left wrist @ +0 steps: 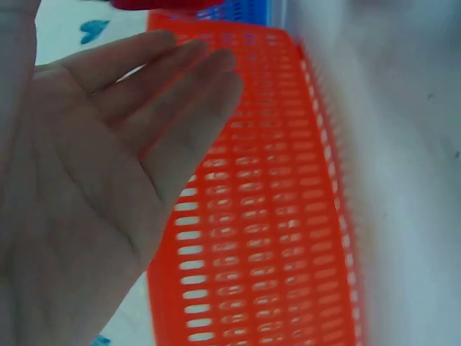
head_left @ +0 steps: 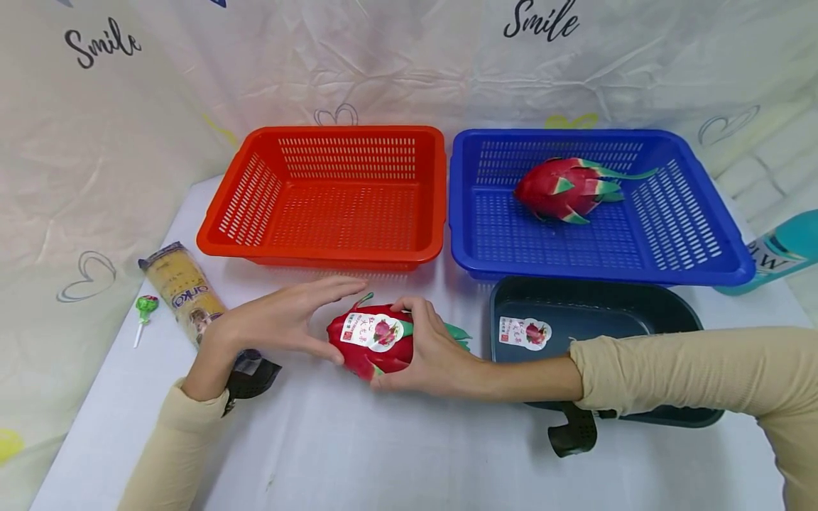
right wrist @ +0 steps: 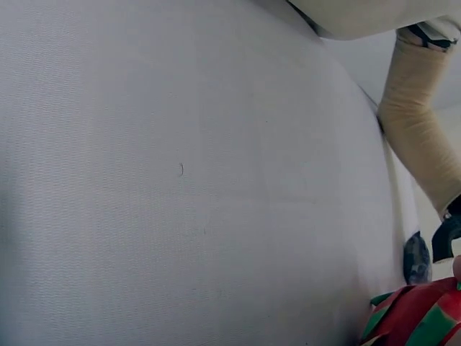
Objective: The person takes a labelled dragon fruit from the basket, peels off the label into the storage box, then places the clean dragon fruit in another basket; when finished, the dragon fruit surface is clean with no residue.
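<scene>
A red dragon fruit (head_left: 397, 350) with a white label lies in front of the baskets in the head view. My right hand (head_left: 441, 355) grips it from the right, thumb on the near side and fingers over the far side. On its left, my left hand (head_left: 287, 319) is held with fingers extended, thumb tip at or close to the fruit's left end; contact is unclear. The left wrist view shows the left palm (left wrist: 86, 173) open, nothing in it. Part of the fruit (right wrist: 418, 317) shows at the right wrist view's lower right corner.
Behind stand a red basket (head_left: 319, 255) and a blue basket (head_left: 601, 273) holding another dragon fruit (head_left: 562, 188). A dark tray (head_left: 594, 309) with a label sits under the right forearm. Left are a yellow packet (head_left: 182, 284) and a lollipop (head_left: 146, 305); far right, a teal bottle (head_left: 789, 248).
</scene>
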